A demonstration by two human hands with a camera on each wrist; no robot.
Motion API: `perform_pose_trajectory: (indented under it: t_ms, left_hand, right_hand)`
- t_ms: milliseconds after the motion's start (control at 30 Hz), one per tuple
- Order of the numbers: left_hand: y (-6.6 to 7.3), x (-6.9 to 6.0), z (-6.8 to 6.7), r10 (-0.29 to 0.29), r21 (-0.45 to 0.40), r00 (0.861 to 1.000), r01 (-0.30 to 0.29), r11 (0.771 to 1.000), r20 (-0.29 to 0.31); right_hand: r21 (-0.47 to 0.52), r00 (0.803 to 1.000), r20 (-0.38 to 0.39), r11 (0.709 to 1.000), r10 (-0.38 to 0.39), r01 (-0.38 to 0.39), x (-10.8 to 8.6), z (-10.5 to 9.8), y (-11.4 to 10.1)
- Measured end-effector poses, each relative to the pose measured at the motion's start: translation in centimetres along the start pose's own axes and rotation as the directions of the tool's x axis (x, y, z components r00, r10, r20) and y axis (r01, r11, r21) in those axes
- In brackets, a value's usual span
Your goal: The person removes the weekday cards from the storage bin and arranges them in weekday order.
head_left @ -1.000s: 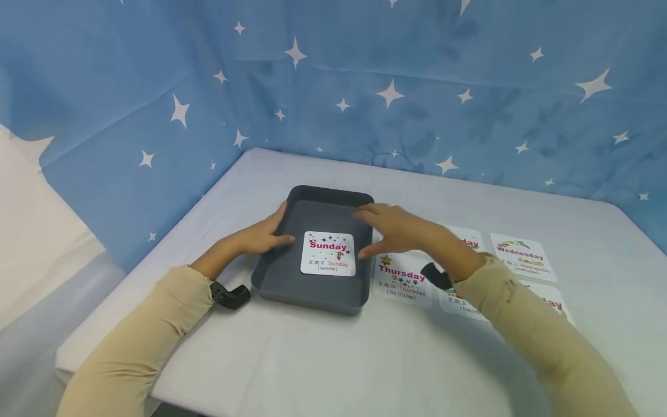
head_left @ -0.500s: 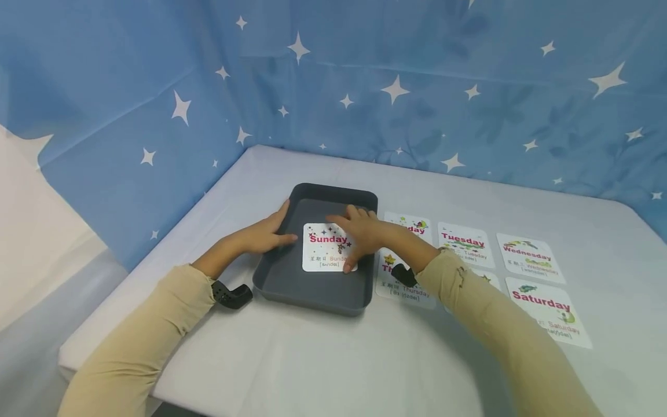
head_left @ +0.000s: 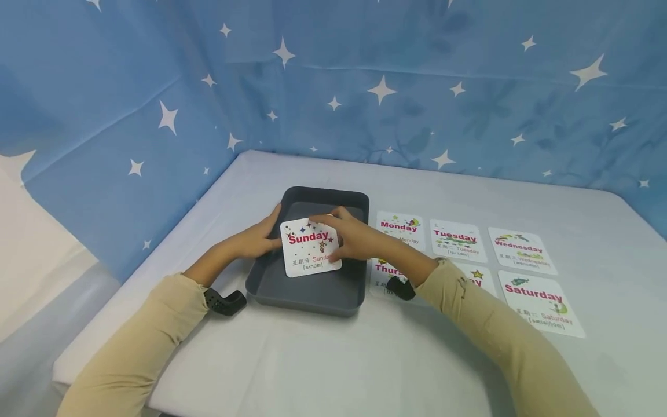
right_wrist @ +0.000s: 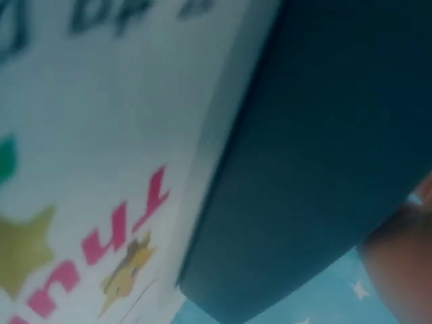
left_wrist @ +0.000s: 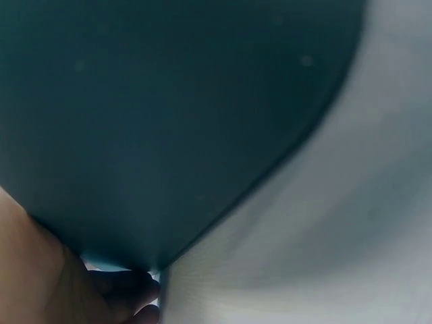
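Note:
In the head view my right hand [head_left: 359, 236] pinches the Sunday card [head_left: 307, 263], white with pink lettering and small stars, by its right side. The card sits tilted over the dark grey tray [head_left: 307, 298]. At the tray's left wall, my left hand [head_left: 255, 238] grips the rim, thumb on the inner side and fingers along the outside. Its thumb tip ends close to the card's left edge. The left wrist view shows the tray's outer wall [left_wrist: 169, 135] with some fingers [left_wrist: 131, 297] beside it. In the right wrist view, the tray wall [right_wrist: 304, 169] stands beside the Thursday card [right_wrist: 115, 135].
Right of the tray, cards lie in two rows on the white tablecloth [head_left: 417, 359]: Monday [head_left: 398, 226], Tuesday [head_left: 457, 237], Wednesday [head_left: 521, 249] behind, Saturday [head_left: 539, 301] in front. My right forearm partly covers the front row. A blue starred curtain [head_left: 333, 127] hangs behind.
My right hand has moved left from the tray's right rim onto the Sunday card. The card, flat in the tray before, is now pinched, turned and shifted left. The left hand keeps its place.

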State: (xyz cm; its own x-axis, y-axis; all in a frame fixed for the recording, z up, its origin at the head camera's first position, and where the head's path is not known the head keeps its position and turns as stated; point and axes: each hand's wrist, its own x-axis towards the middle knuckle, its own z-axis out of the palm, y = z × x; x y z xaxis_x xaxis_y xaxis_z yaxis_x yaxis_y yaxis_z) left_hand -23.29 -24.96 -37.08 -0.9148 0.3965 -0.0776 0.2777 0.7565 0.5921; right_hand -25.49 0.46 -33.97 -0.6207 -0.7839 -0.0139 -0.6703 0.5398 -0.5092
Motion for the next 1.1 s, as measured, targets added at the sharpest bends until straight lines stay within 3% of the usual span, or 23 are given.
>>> perform_pose_trajectory:
  t_ms: [100, 233, 367, 500, 633, 767, 867, 933, 1033, 1100]
  left_hand:
    - [0.1, 0.0, -0.1, -0.011, -0.008, 1.0, 0.011, 1.0, -0.004]
    - [0.2, 0.0, 0.6, -0.03, -0.003, 1.0, 0.03, 1.0, -0.006]
    - [0.1, -0.1, 0.9, -0.035, -0.002, 0.999, 0.035, 0.999, 0.001]
    - [0.1, -0.3, 0.5, -0.029, -0.01, 0.999, 0.029, 1.0, 0.017]
    - [0.2, -0.4, -0.3, -0.019, -0.008, 1.0, 0.019, 1.0, 0.025]
    - [0.2, -0.5, -0.6, -0.012, -0.005, 0.999, 0.012, 1.0, 0.039]
    - [0.2, -0.7, -0.9, -0.021, -0.005, 0.999, 0.022, 1.0, 0.038]
    - [0.2, -0.8, -1.0, -0.024, -0.01, 0.999, 0.025, 1.0, 0.036]
    - [0.3, -0.7, -0.8, -0.018, -0.016, 0.999, 0.018, 1.0, 0.039]
    - [0.4, -0.6, -0.3, -0.008, -0.026, 0.999, 0.009, 1.0, 0.047]
  right_hand:
    - [0.134, 1.0, -0.016, 0.991, -0.006, 0.008, 0.0, -0.5, 0.2]
    - [0.321, 0.999, -0.017, 0.947, 0.036, -0.028, -1.6, -1.2, 1.1]
    - [0.384, 0.997, -0.015, 0.921, 0.07, -0.059, -4.6, -2.7, 1.6]
    - [0.377, 0.991, 0.003, 0.918, 0.131, -0.123, -9.6, -4.5, 2.2]
    - [0.361, 0.977, 0.034, 0.909, 0.211, -0.209, -16.1, -5.0, 3.0]
    - [0.457, 0.966, 0.1, 0.851, 0.239, -0.258, -22.4, -3.8, 3.3]
    - [0.525, 0.96, 0.155, 0.804, 0.233, -0.28, -25.5, -2.6, 3.3]
    - [0.511, 0.945, 0.191, 0.795, 0.265, -0.327, -26.9, -1.7, 3.2]
    - [0.356, 0.905, 0.207, 0.833, 0.373, -0.425, -28.4, -0.7, 3.1]
    - [0.262, 0.876, 0.208, 0.838, 0.436, -0.479, -29.1, -0.1, 3.0]
